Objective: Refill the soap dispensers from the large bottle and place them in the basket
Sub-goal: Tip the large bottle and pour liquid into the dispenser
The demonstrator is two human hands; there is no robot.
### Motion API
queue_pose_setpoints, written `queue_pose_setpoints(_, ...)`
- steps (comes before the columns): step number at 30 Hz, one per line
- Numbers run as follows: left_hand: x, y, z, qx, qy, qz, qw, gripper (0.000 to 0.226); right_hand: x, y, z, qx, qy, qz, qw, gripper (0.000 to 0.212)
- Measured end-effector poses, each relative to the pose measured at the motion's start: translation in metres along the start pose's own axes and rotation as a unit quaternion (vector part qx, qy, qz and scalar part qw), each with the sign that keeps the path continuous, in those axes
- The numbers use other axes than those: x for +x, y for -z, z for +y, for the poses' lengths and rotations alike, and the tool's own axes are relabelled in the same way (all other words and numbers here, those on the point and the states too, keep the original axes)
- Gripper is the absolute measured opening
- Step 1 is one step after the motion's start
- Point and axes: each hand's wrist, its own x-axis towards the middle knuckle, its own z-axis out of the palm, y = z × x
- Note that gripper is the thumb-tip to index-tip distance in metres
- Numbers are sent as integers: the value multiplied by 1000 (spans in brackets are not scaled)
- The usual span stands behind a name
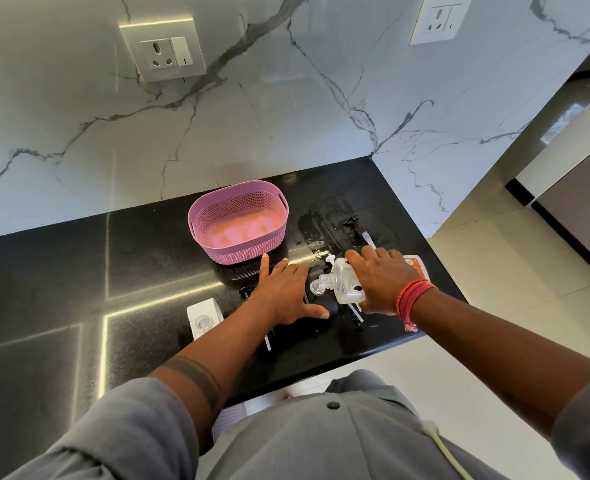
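The right hand (383, 278) is gripping a clear soap dispenser (342, 282), tipped near the counter's right end; the left hand (283, 292), fingers spread, is steadying a black dispenser (321, 308). Filling seemingly underway; the pink basket (238, 251) is standing empty just beyond.

Right hand (381, 278) holds a clear bottle (342, 284) tipped over a black dispenser (321, 318); left hand (284, 292) spreads flat beside a pink basket (239, 225).
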Motion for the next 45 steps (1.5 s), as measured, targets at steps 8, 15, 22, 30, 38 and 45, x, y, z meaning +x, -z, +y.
queue_pose_setpoints(8,1,-1,-1,2,-1,0,1000,127,0,0,0,2,-1,-1,1000,104)
queue_pose_setpoints(15,0,0,0,1,-1,0,1000,126,0,0,-1,1,-2,3,1000,103)
queue_pose_setpoints(22,-1,1,1,2,-2,2,1000,127,1,0,-1,-4,-3,4,1000,105)
queue_pose_setpoints(30,-2,3,2,4,1,-3,1000,126,0,1,-1,0,-6,5,1000,102)
queue_pose_setpoints(38,-2,3,2,1,1,-4,1000,125,0,1,-2,-1,-8,0,1000,104)
queue_pose_setpoints(45,0,1,1,3,0,-3,1000,127,0,0,-2,-3,-7,1,1000,103)
